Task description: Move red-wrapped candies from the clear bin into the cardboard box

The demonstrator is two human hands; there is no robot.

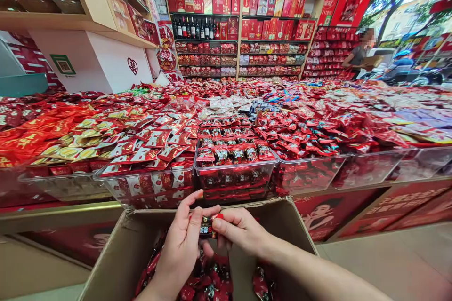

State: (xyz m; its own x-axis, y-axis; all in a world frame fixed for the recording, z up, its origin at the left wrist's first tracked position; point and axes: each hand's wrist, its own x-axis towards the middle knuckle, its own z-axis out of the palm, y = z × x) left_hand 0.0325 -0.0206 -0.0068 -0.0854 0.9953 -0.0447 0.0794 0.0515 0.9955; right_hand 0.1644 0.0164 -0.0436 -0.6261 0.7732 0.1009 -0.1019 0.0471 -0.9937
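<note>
Between my two hands, above the cardboard box, is a small wrapped candy [205, 226] with a dark middle and red ends. My left hand [183, 235] pinches its left side with thumb and fingers, the index finger raised. At the other end, the thumb and fingers of my right hand [242, 229] close on the red twist of the wrapper. Below lie loose candies [208, 282] in similar red and dark wrappers, inside the open cardboard box [122, 244]. Just beyond the box, a clear plastic bin [235, 168] holds rows of neatly laid candies [236, 154] with dark middles.
Left of that bin stands another clear bin [148, 181] with red and white packets. A bin [310, 169] of red-wrapped sweets is on the right. Shelves [242, 14] of bottles and red boxes line the back. A person [363, 54] stands far right. Tiled floor [399, 263] shows lower right.
</note>
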